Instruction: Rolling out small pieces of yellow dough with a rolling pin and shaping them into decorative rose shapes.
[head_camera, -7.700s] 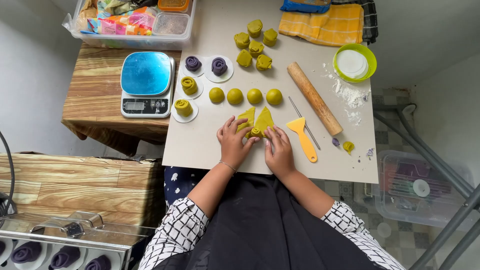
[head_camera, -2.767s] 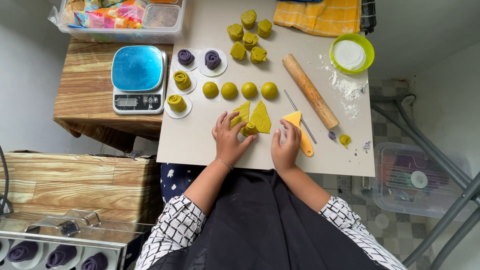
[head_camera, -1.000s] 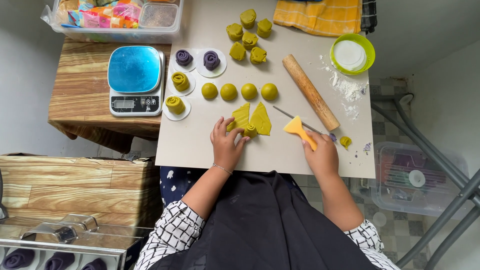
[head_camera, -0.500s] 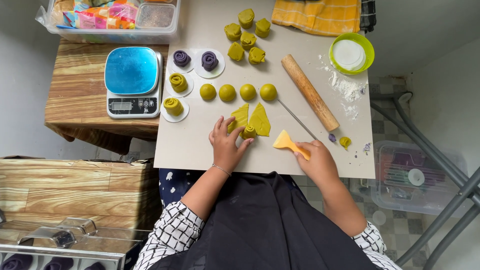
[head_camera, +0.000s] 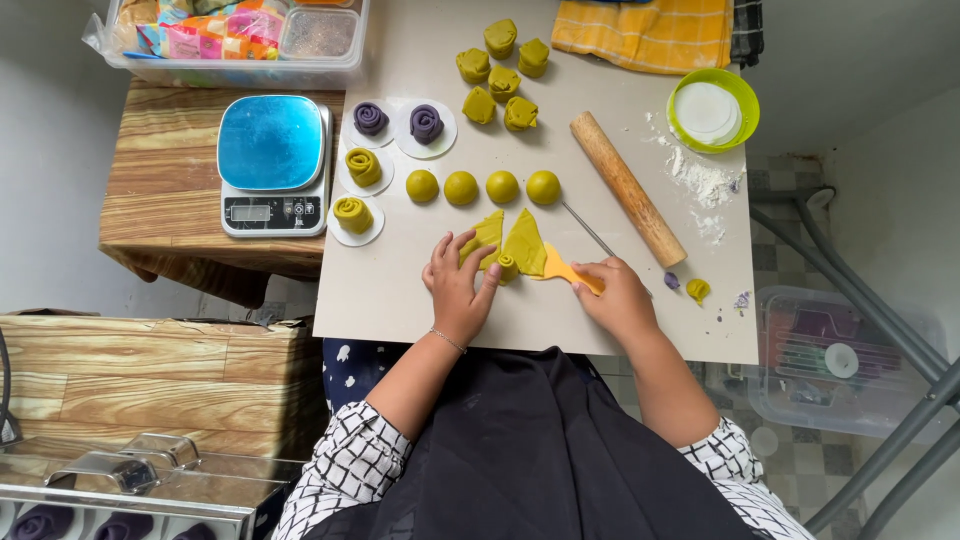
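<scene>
Two hands are at work at mid-frame on the pale grey desk (head_camera: 400, 300). Left of them, the blue-topped kitchen scale (head_camera: 272, 162) is kept on a wooden side table, off the working surface. The left hand (head_camera: 458, 285) is laid with fingers spread on the flattened yellow-green dough sheet (head_camera: 510, 246), seemingly to pin it down. The right hand (head_camera: 618, 296) is closed around the orange plastic scraper (head_camera: 566, 270), its blade slid under the dough's right edge. The wooden rolling pin (head_camera: 627, 188) is parked further right.

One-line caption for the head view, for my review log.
Left hand steadies flattened yellow-green dough on the board while right hand slides an orange scraper under it.
</scene>
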